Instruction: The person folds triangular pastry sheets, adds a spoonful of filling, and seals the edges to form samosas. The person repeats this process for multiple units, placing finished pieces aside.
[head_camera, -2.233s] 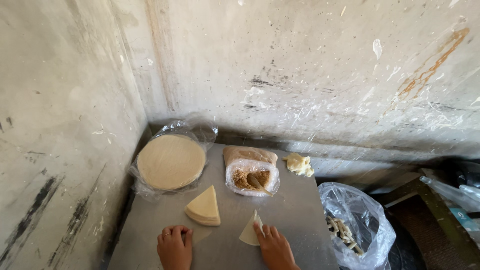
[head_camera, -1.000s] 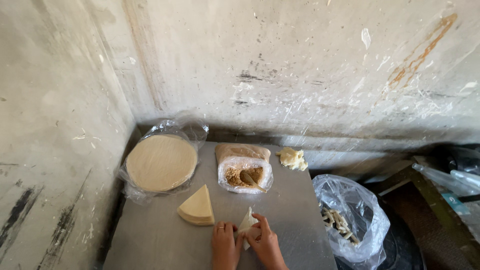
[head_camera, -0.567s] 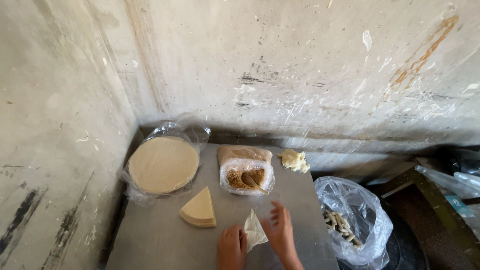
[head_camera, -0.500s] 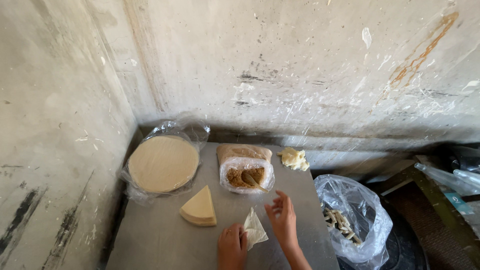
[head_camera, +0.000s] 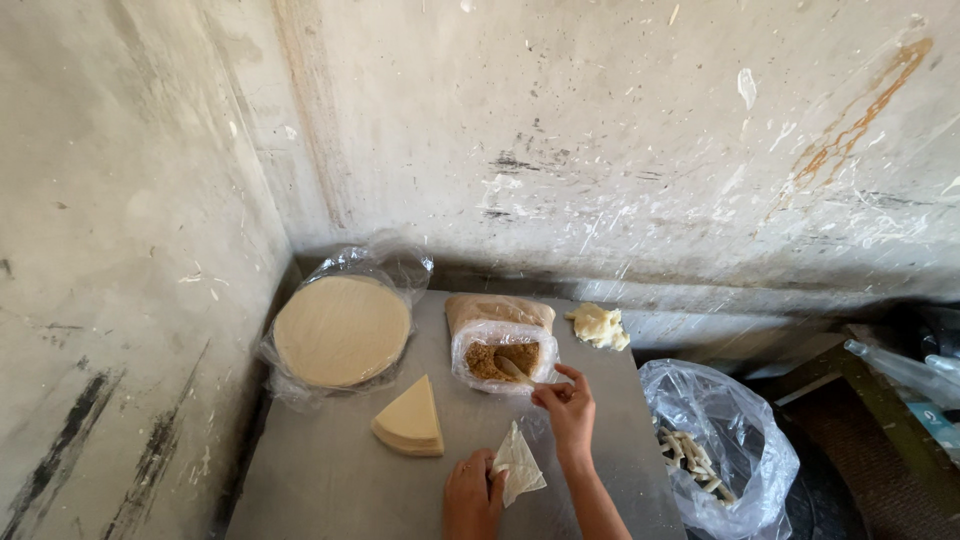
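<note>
Pale wrapper: a thin folded pastry cone (head_camera: 518, 473) sits near the front edge of the grey worktop (head_camera: 330, 480), just right of the wedge stack.
Left hand: the left hand (head_camera: 470, 497) pinches the cone at its lower edge, grip clenched on the pastry, mouth turned up and to the right.
Right hand: the right hand (head_camera: 568, 410) has its grip closed on a small spoon (head_camera: 516, 371), whose tip is in the brown filling.
Filling: a crumbly brown mix lies in an open clear bag (head_camera: 497, 352), just behind the cone.
Doing it well: judging by the thin sheet, a modest spoonful carried level suits best, with the cone's mouth kept open and its point pinched so nothing leaks.
Wedge stack: cut pastry quarters (head_camera: 410, 421) lie piled to the left.
Round sheets: a stack of round sheets (head_camera: 341, 329) rests in plastic by the left wall.
Dough lump: a pale lump (head_camera: 598, 325) sits at the back.
Side bag: a clear bag (head_camera: 722, 450) off the right edge holds pale strips.
</note>
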